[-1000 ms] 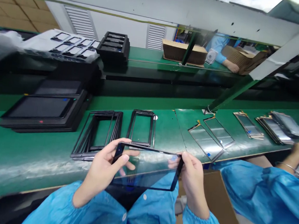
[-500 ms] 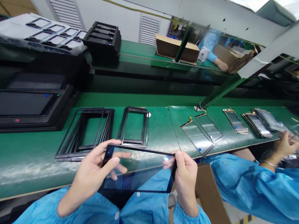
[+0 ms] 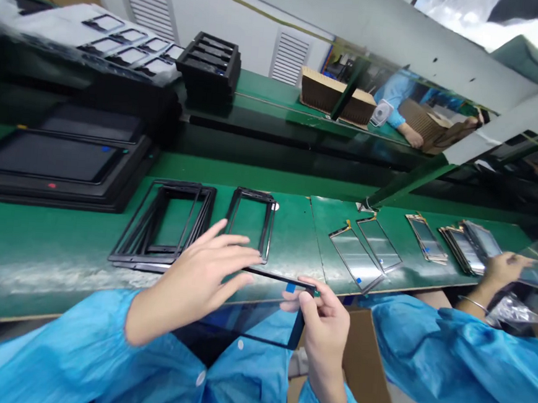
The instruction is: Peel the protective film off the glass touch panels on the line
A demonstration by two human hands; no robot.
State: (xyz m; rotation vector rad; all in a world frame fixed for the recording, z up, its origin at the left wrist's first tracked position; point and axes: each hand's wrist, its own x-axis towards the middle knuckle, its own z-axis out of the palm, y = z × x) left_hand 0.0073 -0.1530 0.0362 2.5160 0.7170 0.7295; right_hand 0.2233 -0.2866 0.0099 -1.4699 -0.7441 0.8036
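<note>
A clear, black-bordered tablet touch panel (image 3: 260, 316) with a blue tab hangs tilted over my lap, in front of the bench edge. My right hand (image 3: 324, 330) pinches its right end between thumb and fingers. Above the panel's left part is my left hand (image 3: 202, 277), its fingers stretched out and apart; it covers that end, and whether it touches the glass I cannot tell. Just beyond my left hand lie a stack of black rectangular frames (image 3: 129, 231) and a smaller set of frames (image 3: 267, 226).
Stacked black trays with dark screens (image 3: 49, 156) stand at the left. Glass panels (image 3: 357, 258) lie right of centre, with more panel stacks (image 3: 463, 248) beyond. A co-worker's hand (image 3: 500, 275) holds a clear sheet at the right. A green post (image 3: 405, 184) rises from the bench.
My left hand has let go of the panel's left end and spread out above it. My right hand keeps its grip, and the panel has tilted. The view has shifted slightly.
</note>
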